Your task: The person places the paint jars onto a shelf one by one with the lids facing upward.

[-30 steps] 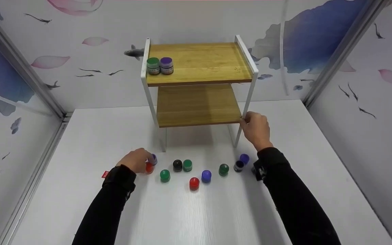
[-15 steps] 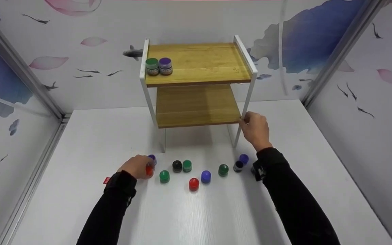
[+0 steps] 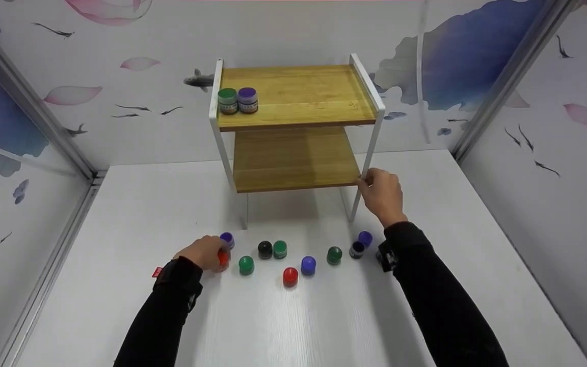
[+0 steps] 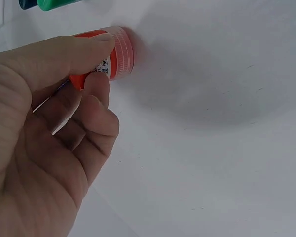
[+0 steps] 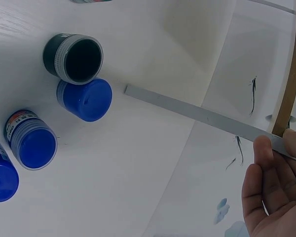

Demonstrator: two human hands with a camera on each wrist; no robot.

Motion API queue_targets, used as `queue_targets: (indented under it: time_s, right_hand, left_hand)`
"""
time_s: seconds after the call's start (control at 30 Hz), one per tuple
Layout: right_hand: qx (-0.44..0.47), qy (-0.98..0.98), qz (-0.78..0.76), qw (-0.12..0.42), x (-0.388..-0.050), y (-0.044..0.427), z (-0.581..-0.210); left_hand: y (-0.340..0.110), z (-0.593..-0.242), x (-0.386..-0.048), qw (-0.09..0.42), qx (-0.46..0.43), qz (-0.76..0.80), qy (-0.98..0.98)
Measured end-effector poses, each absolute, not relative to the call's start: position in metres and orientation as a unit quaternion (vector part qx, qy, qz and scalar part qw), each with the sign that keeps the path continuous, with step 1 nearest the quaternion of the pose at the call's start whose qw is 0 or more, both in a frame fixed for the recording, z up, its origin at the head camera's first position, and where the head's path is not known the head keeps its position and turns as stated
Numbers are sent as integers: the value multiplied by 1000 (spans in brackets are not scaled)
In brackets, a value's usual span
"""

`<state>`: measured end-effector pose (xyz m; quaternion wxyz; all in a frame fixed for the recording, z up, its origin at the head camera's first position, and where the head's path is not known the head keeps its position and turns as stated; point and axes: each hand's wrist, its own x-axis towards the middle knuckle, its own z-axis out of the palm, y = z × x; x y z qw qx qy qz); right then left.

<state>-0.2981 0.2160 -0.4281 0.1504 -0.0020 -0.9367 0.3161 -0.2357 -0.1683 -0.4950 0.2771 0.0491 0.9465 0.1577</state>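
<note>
My left hand (image 3: 203,252) is low over the white tabletop, pinching a small red paint jar (image 4: 122,54) between thumb and fingers. In the left wrist view that jar shows a pale ridged band and a printed label partly covered by fingers. Just behind it stands a purple paint jar (image 3: 227,239), apart from the fingertips. My right hand (image 3: 382,198) grips the white front right leg (image 5: 197,114) of a two-tier wooden shelf (image 3: 303,97), at the height of the lower board (image 3: 296,160). On the upper board's left end, a green-lidded jar (image 3: 228,101) and a purple-lidded jar (image 3: 247,100) stand side by side.
Several more paint jars are spread before the shelf, among them a black one (image 3: 265,249), a green one (image 3: 246,265), a red one (image 3: 290,276) and a blue one (image 3: 308,265). Near the right forearm are a dark jar (image 5: 84,60) and blue jar (image 5: 91,100). Patterned walls enclose the table.
My left hand has shifted toward me from the purple jar onto the red jar, leaving the purple one uncovered. The right hand keeps its grip on the shelf leg.
</note>
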Motion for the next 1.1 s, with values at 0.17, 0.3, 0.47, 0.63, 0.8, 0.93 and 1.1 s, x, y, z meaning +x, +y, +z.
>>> queue_targets:
  time_s: [0.17, 0.3, 0.47, 0.63, 0.8, 0.93, 1.1]
  right_hand:
    - [-2, -936, 319, 150, -298, 216, -428]
    - [1, -934, 324, 152, -298, 216, -428]
    - [6, -931, 331, 156, -298, 216, -427]
    - [11, -931, 327, 161, -298, 216, -427]
    - [12, -931, 323, 168, -298, 216, -428]
    - [10, -931, 323, 167, -298, 216, -429]
    - [7, -931, 324, 166, -298, 216, -428]
  left_hand:
    - [-170, -492, -235, 274, 62, 161, 946]
    - [-170, -491, -236, 285, 58, 173, 941]
    - [-171, -494, -237, 302, 41, 204, 930]
    - [-172, -496, -236, 283, 55, 212, 934]
    - [-172, -494, -236, 267, 70, 207, 939]
    - [-172, -493, -236, 268, 72, 203, 939]
    - [-171, -495, -235, 280, 53, 215, 934]
